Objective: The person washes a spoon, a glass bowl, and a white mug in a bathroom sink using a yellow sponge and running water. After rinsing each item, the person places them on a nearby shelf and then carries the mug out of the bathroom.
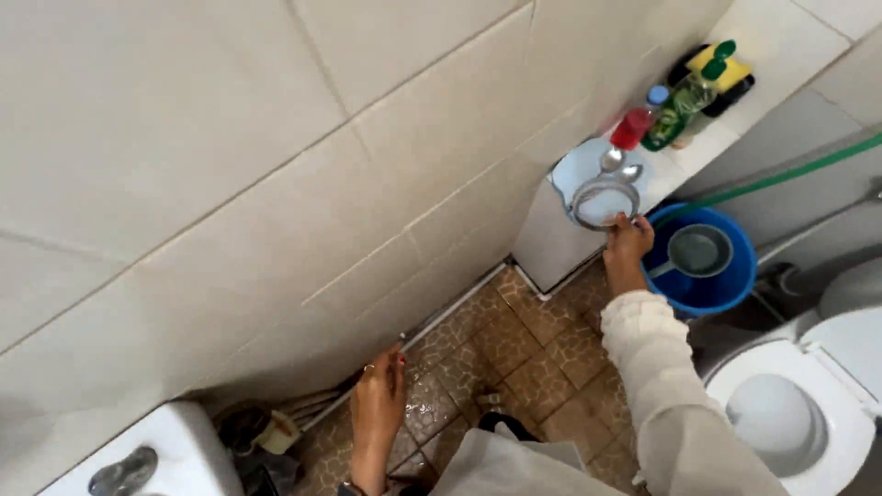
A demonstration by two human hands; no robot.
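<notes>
There is just one view, from a camera on the person's head. It looks steeply down and is tilted, so the tiled wall [230, 156] fills the left and top and leans across the picture. The brown floor tiles [524, 349] lie far below, in the middle. The person's own sleeve [671, 404] is close, at the bottom. The ledge [698, 147] sits farther off, near the top right. The toilet [808, 404] is cut off by the right edge.

place: home bathroom | signs: toilet [790, 413], tiled wall [230, 165], blue bucket [726, 289]
</notes>
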